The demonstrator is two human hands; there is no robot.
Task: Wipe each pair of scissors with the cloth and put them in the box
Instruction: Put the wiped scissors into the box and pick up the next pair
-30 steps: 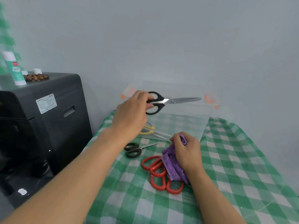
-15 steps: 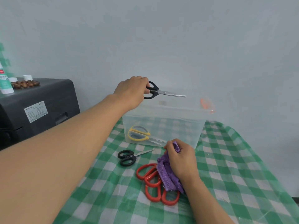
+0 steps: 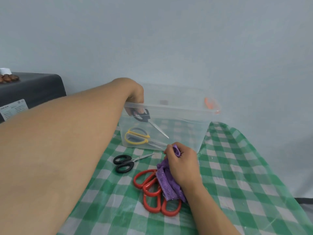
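My left hand (image 3: 135, 94) reaches down into the clear plastic box (image 3: 194, 133) and holds black-handled scissors (image 3: 144, 116) by the handles, blades pointing down and right inside the box. Yellow-handled scissors (image 3: 135, 138) lie on the box floor. On the table my right hand (image 3: 181, 163) grips a purple cloth (image 3: 166, 184), which lies over two pairs of red-handled scissors (image 3: 150, 192). A small black-handled pair (image 3: 125, 162) lies on the cloth-covered table left of them.
The table wears a green and white checked cover (image 3: 237, 175). A dark machine (image 3: 33, 89) with small items on top stands at the left. A pale wall rises right behind the box. The box has orange latches (image 3: 210, 104).
My left hand has lowered the black scissors from above the box rim into the box. My right hand has stayed on the purple cloth. The camera view shifted.
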